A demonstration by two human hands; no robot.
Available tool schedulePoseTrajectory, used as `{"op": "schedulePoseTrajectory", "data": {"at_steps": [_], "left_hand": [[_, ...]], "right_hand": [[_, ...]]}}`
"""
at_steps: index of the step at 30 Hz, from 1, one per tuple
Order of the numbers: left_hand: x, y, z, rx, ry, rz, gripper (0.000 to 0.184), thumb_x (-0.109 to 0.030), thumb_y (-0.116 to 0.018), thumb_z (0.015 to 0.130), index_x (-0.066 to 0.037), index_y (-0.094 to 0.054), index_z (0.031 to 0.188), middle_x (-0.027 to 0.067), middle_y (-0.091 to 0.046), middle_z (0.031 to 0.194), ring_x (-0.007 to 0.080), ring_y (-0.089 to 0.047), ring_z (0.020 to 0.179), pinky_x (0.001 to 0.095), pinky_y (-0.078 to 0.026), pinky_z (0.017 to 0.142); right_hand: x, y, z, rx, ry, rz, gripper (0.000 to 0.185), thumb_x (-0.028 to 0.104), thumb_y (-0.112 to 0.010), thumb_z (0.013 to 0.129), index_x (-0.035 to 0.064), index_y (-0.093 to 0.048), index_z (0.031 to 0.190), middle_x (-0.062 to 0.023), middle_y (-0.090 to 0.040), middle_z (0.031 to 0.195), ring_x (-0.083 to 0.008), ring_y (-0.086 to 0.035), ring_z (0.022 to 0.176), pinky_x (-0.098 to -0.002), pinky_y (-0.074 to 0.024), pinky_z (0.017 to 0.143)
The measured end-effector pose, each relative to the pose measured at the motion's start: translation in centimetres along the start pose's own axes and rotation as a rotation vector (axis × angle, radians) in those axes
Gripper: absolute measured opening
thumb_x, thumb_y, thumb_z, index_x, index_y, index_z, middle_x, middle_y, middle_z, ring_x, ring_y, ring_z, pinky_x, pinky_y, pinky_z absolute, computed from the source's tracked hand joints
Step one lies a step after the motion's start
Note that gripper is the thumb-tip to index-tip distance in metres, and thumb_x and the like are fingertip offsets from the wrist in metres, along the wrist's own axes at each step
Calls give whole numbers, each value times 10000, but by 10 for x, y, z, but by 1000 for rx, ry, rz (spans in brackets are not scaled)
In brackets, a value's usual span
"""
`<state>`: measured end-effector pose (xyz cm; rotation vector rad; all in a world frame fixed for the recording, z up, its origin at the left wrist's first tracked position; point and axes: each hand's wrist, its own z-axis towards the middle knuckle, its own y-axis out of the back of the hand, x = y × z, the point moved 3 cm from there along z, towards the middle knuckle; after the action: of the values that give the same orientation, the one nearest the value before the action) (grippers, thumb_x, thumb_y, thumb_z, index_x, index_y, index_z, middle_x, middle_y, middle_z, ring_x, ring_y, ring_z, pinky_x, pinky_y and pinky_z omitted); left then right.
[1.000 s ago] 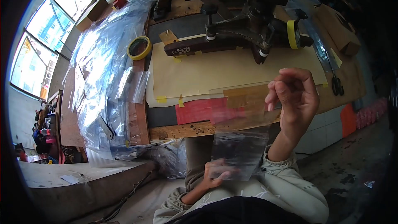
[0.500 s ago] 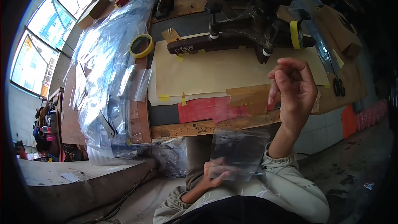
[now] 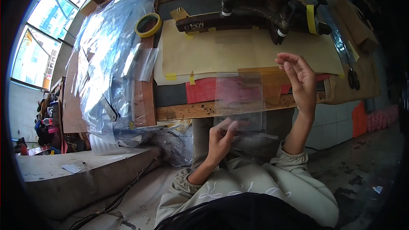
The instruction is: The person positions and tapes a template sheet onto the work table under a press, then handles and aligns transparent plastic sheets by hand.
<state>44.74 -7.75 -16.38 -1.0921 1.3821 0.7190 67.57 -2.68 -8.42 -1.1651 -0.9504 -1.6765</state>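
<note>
The clear plastic film [image 3: 239,96] is in front of me, overlapping the wooden bench edge [image 3: 183,111] in view. My left hand [image 3: 220,139] pinches its lower end between thumb and fingers. My right hand [image 3: 301,79] is raised, half curled; I cannot tell whether it holds anything. Beyond are a tan sheet [image 3: 213,55], a dark bar [image 3: 243,20] and, left, a yellow tape roll [image 3: 152,33].

Windows [image 3: 39,57] glare, plastic sheeting [image 3: 102,55] shines, corners are black.

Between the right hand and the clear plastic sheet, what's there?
In the head view, a brown patch and a sliver of red covering on the bench show between the right hand and the clear plastic sheet.
</note>
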Motion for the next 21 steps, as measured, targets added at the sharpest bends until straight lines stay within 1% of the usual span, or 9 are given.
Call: {"op": "schedulePoseTrajectory", "data": {"at_steps": [1,5,7,8,9,12,15,17,21], "left_hand": [[-2,0,0,19,12,36,341,-214,-462,981,57,-666,951,74,-669,909,98,-591,797,235,-473,718],[1,-1,0,11,33,28,341,-214,-458,984,53,-668,953,77,-673,913,92,-592,790,230,-470,714],[1,-1,0,3,16,53,344,-217,-455,986,50,-669,958,72,-674,907,89,-593,781,226,-468,715],[2,0,0,7,42,50,346,-223,-456,986,49,-669,963,68,-674,903,88,-593,781,226,-465,719],[6,1,-1,11,67,45,349,-230,-457,987,47,-669,969,64,-674,900,87,-592,781,226,-463,723],[16,2,-3,29,103,30,361,-250,-459,988,46,-666,984,54,-673,897,84,-588,791,226,-456,737],[23,1,-10,32,143,35,368,-264,-462,987,43,-666,992,50,-671,894,81,-582,804,227,-448,745],[23,0,-14,32,175,27,368,-268,-463,987,38,-667,991,46,-666,887,78,-575,809,222,-435,751],[29,2,-16,35,139,35,368,-271,-465,986,35,-669,989,39,-664,881,77,-570,807,219,-427,749]], "right_hand": [[-2,2,-4,32,-17,0,232,139,-559,934,-31,-584,1089,-95,-641,1011,-150,-610,993,-268,-456,889],[-3,-1,-21,107,-54,-31,211,136,-567,928,-9,-602,1078,-74,-654,986,-135,-623,955,-249,-470,854],[-1,-3,-30,145,-70,-87,193,129,-580,918,-1,-613,1057,-72,-662,971,-132,-635,918,-248,-486,815],[0,-3,-33,165,-76,-115,184,125,-587,913,3,-619,1047,-72,-666,963,-131,-641,900,-247,-493,796],[-1,-6,-35,160,5,-154,176,120,-618,888,8,-628,1023,-75,-670,935,-138,-654,841,-251,-505,732],[4,-8,-39,161,-3,-331,189,125,-639,869,11,-627,1019,-86,-664,922,-160,-657,829,-267,-505,716],[3,-10,-41,153,70,-387,202,140,-647,861,10,-623,1014,-92,-654,939,-181,-658,816,-277,-503,713],[8,-15,-42,159,89,-447,224,168,-654,856,10,-619,1011,-97,-647,961,-209,-657,832,-294,-506,734],[12,-25,-47,160,165,-538,299,239,-662,846,17,-604,1037,-120,-627,1011,-271,-642,897,-338,-507,782]]}}
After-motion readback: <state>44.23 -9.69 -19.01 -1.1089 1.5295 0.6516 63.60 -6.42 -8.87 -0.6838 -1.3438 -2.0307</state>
